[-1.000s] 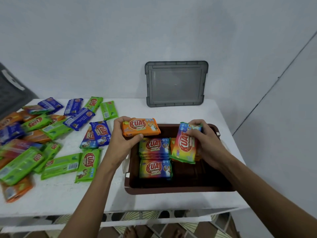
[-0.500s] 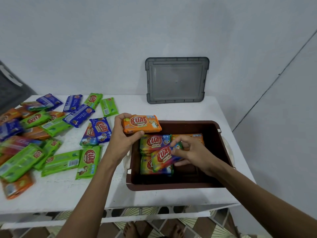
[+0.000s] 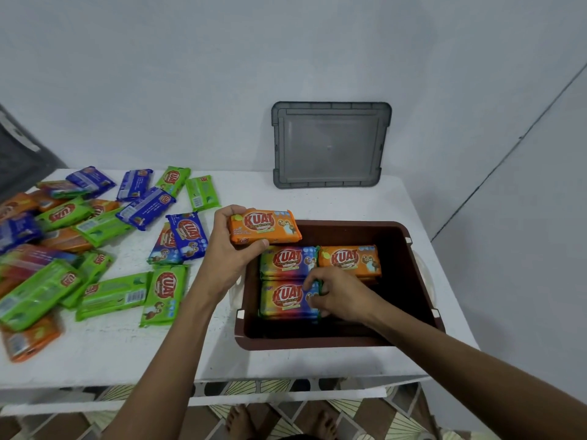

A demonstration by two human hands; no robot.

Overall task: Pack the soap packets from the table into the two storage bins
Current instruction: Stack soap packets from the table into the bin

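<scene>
Table (image 3: 95, 350), left half: loose soap packets (image 3: 104, 290) scattered, green, blue and orange. Left hand (image 3: 228, 252) grips orange packet (image 3: 265, 227) over the bin's far-left corner. Brown bin (image 3: 317, 342), right of centre, three packets lying flat inside. Right hand (image 3: 340, 293) inside it, fingers curled on the right end of the near rainbow packet (image 3: 286, 298).

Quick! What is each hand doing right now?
Left hand: holds an orange soap packet over a corner of the brown bin.
Right hand: pinches the end of a rainbow packet inside the bin.
</scene>
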